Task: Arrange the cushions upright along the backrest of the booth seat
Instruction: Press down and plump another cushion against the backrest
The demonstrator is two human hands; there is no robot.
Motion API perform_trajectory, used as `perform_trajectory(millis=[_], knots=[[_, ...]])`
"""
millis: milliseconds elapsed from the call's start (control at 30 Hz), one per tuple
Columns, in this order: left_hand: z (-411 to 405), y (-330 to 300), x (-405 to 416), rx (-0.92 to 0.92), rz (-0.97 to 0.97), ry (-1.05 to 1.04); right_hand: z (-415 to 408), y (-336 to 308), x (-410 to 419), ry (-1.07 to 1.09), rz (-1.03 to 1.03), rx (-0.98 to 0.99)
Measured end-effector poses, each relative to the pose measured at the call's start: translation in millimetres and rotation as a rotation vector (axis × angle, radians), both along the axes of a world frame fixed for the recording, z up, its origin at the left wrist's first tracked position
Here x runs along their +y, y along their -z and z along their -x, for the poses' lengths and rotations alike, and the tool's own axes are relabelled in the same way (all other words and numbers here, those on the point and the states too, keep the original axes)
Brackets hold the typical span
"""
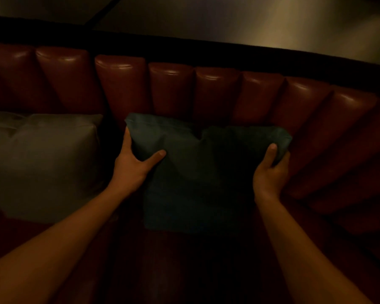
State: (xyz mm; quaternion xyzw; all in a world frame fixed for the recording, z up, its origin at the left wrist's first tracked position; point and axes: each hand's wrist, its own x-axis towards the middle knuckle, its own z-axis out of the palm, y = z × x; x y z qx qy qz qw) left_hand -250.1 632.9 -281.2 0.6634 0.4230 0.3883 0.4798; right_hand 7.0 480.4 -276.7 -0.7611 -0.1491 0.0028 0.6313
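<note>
Dimly lit. Dark teal cushion (195, 172) stands against the channelled red leather backrest (217, 93), gripped at both upper corners: left hand (134, 165) with thumb across the front and fingers behind, right hand (270, 170) likewise. Grey cushion (46, 154) leans just left, apart.

Both hands hold a dark teal cushion (198, 172) by its upper corners, standing it against the ribbed red leather backrest (169, 88) of the booth seat. The left hand (134, 163) pinches the left corner, thumb across the front; the right hand (270, 170) curls round the right corner. The cushion's top edge dips in the middle. Just to the left, a pale grey cushion (46, 163) leans on the same backrest, apart from the teal one.
</note>
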Motion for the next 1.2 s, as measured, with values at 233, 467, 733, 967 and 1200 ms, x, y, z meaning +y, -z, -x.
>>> perform_trajectory(millis=[233, 467, 733, 967, 1200], knots=[[3.3, -3.1, -5.6, 0.097, -0.007, -0.049, -6.1, 5.5, -3.4, -0.060, 0.037, 0.056], [22.6, 5.1, -13.9, 0.188, -0.060, -0.140, -6.0, 18.4, -0.6, -0.161, 0.071, 0.015], [2.0, -26.2, -36.2, 0.606, -0.830, -0.026, 38.6, -4.2, -10.3, -0.036, 0.322, -0.818], [-27.8, -1.3, -16.2, 1.114, -0.774, 0.175, 41.1, 34.5, 31.5, -0.331, 0.745, -1.009], [-41.4, -2.3, -10.7, 1.164, -0.749, 0.131, 31.6, 36.9, 46.8, -0.327, 0.781, -0.991]])
